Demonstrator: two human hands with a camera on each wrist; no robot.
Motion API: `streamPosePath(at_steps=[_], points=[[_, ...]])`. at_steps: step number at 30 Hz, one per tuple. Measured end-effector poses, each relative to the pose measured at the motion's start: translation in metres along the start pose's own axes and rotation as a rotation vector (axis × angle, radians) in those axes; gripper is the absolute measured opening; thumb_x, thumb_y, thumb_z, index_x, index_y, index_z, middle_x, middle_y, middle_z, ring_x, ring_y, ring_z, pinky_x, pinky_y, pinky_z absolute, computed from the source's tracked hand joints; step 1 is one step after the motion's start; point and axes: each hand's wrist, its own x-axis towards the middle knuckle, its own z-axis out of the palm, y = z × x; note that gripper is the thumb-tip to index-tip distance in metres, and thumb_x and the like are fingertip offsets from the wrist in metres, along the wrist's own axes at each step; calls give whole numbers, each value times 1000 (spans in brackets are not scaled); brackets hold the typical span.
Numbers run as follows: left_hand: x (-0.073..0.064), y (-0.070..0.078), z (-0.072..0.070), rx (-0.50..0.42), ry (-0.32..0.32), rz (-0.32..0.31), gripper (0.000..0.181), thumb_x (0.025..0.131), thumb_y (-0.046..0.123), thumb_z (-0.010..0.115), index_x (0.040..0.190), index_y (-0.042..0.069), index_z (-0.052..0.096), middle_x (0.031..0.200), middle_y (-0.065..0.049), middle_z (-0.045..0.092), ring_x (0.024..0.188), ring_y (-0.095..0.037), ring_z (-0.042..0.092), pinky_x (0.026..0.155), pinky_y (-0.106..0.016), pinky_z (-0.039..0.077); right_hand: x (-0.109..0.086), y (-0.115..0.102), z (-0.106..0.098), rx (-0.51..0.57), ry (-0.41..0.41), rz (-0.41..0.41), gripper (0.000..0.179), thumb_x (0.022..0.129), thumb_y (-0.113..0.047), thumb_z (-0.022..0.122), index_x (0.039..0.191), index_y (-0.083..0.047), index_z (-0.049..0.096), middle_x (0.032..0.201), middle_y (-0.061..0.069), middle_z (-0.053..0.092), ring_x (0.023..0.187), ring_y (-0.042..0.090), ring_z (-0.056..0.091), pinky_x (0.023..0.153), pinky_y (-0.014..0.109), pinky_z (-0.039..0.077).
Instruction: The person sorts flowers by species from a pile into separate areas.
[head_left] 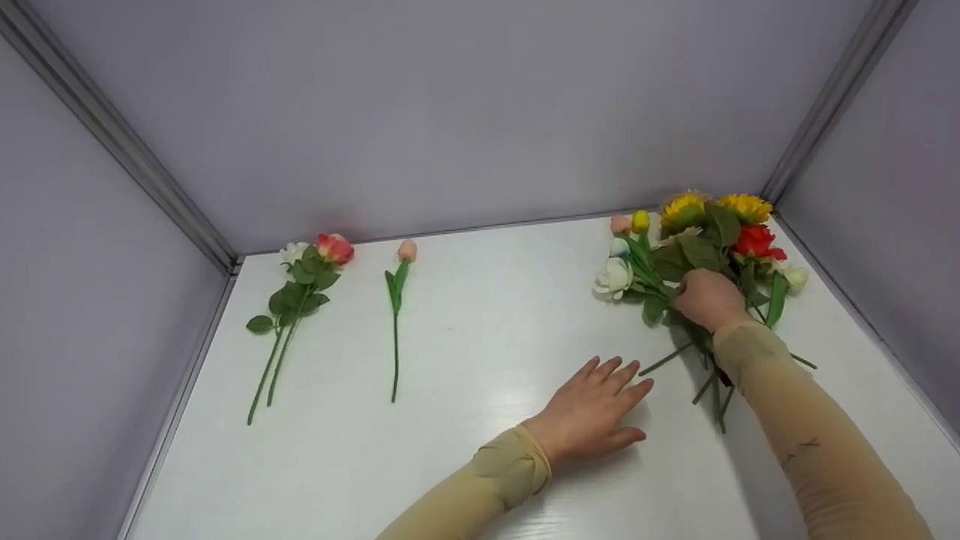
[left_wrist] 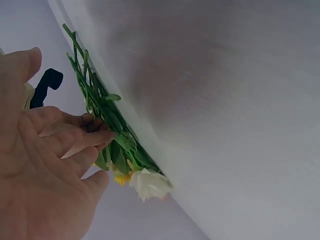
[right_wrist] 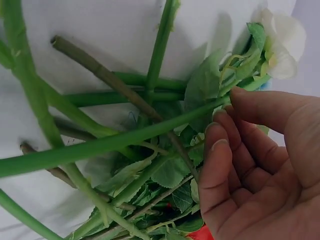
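At the right of the table lies a loose bunch of artificial flowers: yellow sunflower-like blooms (head_left: 686,211), a red flower (head_left: 756,241), a white rose (head_left: 615,277) and a yellow tulip (head_left: 640,221). Over their crossed stems, my right hand (head_left: 709,298) has curled fingers. In the right wrist view its thumb and fingertips pinch a smooth green flower stem (right_wrist: 145,132); which bloom this stem bears cannot be told. My left hand (head_left: 589,412) is spread palm down at the table, left of the stem ends, holding nothing. The left wrist view shows its fingers extended.
At the table's left lie a white flower (head_left: 294,253) and a pink-red rose (head_left: 335,249), stems side by side. A single pink tulip (head_left: 406,251) lies right of them. Grey panels (head_left: 480,112) border the white table (head_left: 480,322) at the back and sides.
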Motion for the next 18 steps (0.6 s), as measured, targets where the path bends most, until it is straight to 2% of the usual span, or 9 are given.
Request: streamPosePath(at_steps=[4,7,10,18], points=[[4,3,5,-4,-3,-6,69,103,61,49,161,26,36,165,-1,31,152,-22,27,124,-40,20,0,0,3,-33,24,1,13,89,-7,60,89,6,64,83,19,64,71,33,55,66,51,48],[3,3,8,-7,-4,-15,68,103,61,49,160,26,37,165,0,32,152,-22,27,124,-40,20,0,2,6,-45,49,-6,10,88,-4,57,78,1,59,73,14,58,65,30,50,61,47,44],[2,1,10,-12,-3,-27,67,103,61,49,159,27,38,165,0,32,152,-21,27,124,-39,20,0,2,7,-39,70,-18,17,87,0,54,71,-4,53,66,11,51,61,28,43,58,44,39],[0,-4,12,-19,-1,-36,66,102,59,51,158,25,40,164,0,34,151,-22,29,123,-39,21,-2,1,6,-6,105,-31,17,87,-3,55,70,-4,55,65,10,51,60,27,42,56,42,37]])
